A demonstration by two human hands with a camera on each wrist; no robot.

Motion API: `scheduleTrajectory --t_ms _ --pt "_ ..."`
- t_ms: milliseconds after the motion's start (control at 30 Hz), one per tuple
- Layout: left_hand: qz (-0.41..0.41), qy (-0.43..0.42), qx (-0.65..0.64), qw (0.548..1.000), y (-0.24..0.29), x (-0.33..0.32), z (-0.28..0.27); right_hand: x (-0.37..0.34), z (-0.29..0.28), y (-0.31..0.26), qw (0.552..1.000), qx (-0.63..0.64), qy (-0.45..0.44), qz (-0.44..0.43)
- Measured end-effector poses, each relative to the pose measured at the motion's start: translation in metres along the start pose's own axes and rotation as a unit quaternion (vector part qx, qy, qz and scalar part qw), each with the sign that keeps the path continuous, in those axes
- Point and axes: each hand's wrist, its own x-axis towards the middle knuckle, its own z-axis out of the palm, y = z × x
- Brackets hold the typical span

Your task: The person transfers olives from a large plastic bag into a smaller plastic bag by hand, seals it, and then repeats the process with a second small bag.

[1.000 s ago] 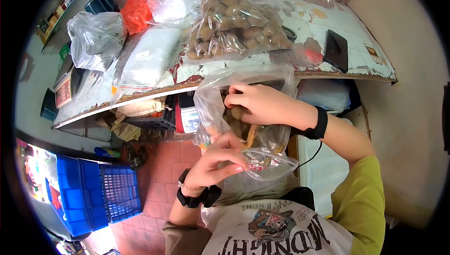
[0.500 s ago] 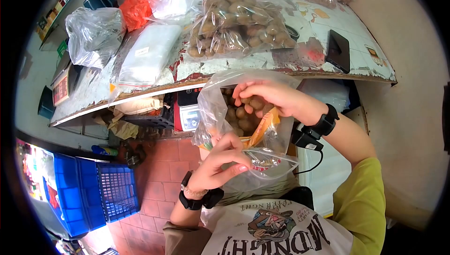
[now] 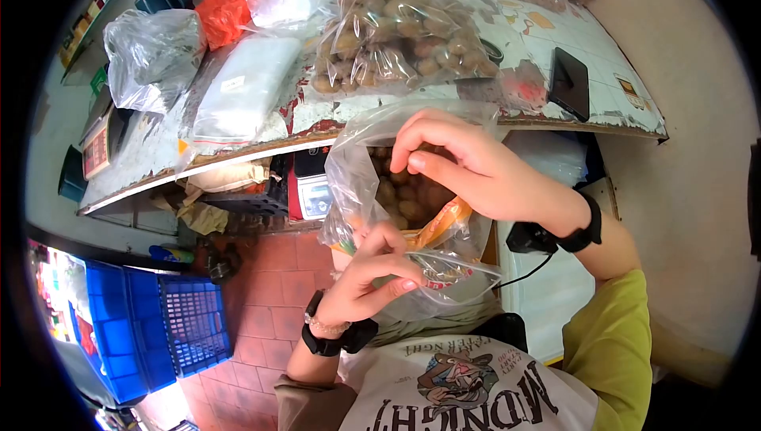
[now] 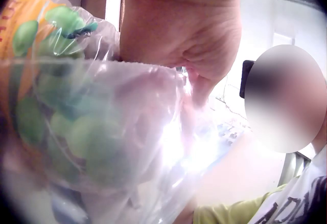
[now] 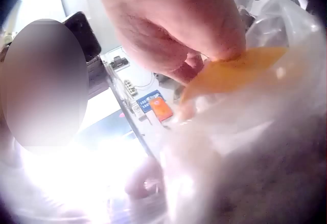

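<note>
A clear zip bag (image 3: 349, 169) is held with its mouth up in front of the counter. Inside lies a bag with an orange printed edge (image 3: 444, 223), and several small, brown, roundish fruits (image 3: 411, 209) fill it. The left hand (image 3: 372, 272) pinches the zip bag's near edge between thumb and fingers. Green fruits printed on the plastic (image 4: 82, 137) show beside it in the left wrist view. Over the bag's mouth, the right hand (image 3: 476, 165) bends its fingers down toward the fruits; I cannot tell whether it holds one.
On the counter (image 3: 317, 118) lie a big clear bag of brown fruits (image 3: 404, 27), a stack of flat plastic bags (image 3: 246, 86), a phone (image 3: 569, 82) and a red bag (image 3: 222, 15). Below it is a scale (image 3: 315, 193). Blue crates (image 3: 131, 320) stand on the tiled floor at left.
The right hand dipped in the bag, drew back toward the right rim with fruit at its fingers, and now arches over the mouth again. The left hand keeps its pinch in place.
</note>
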Motion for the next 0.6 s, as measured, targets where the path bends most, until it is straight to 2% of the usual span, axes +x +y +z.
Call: scheduleTrajectory --t_ms 100,133,167,200,233,300,333,400,433,500,533,600 --pt "-0.001 0.003 0.001 1.0 0.0 -0.001 0.001 -0.014 0.0 -0.034 0.997 0.069 0.033 0.016" --pt "-0.005 0.012 -0.016 1.0 0.001 -0.001 0.002 -0.021 0.003 -0.047 0.967 0.24 0.05 0.067" --pt "-0.009 0.021 -0.032 0.999 0.001 -0.001 0.003 -0.028 0.01 -0.056 0.906 0.402 0.067 0.117" --pt "-0.009 0.022 -0.034 0.999 0.0 -0.001 0.003 -0.035 0.022 -0.056 0.863 0.48 0.08 0.134" --pt "0.007 0.025 -0.033 0.999 -0.003 -0.002 0.002 -0.043 0.035 -0.054 0.846 0.506 0.083 0.149" --pt "0.023 0.026 -0.033 0.999 -0.003 -0.002 0.003 -0.056 0.046 -0.049 0.841 0.484 0.004 0.241" --pt "0.024 0.035 -0.052 0.998 -0.002 -0.001 0.004 -0.059 0.048 -0.047 0.841 0.484 0.006 0.242" --pt "0.025 0.043 -0.07 0.996 -0.004 -0.002 0.005 -0.063 0.051 -0.046 0.921 0.317 -0.077 0.214" --pt "0.032 0.033 -0.063 0.997 -0.006 -0.004 0.003 -0.063 0.048 -0.047 0.921 0.317 -0.077 0.215" --pt "0.039 0.023 -0.055 0.997 -0.007 -0.005 0.002 -0.059 0.04 -0.051 0.9 0.325 -0.155 0.244" --pt "0.036 0.021 -0.066 0.997 -0.006 -0.005 0.002 -0.062 0.047 -0.044 0.922 0.324 -0.123 0.172" --pt "0.035 0.019 -0.077 0.996 -0.004 -0.005 0.002 -0.058 0.034 -0.048 0.932 0.274 -0.157 0.176"
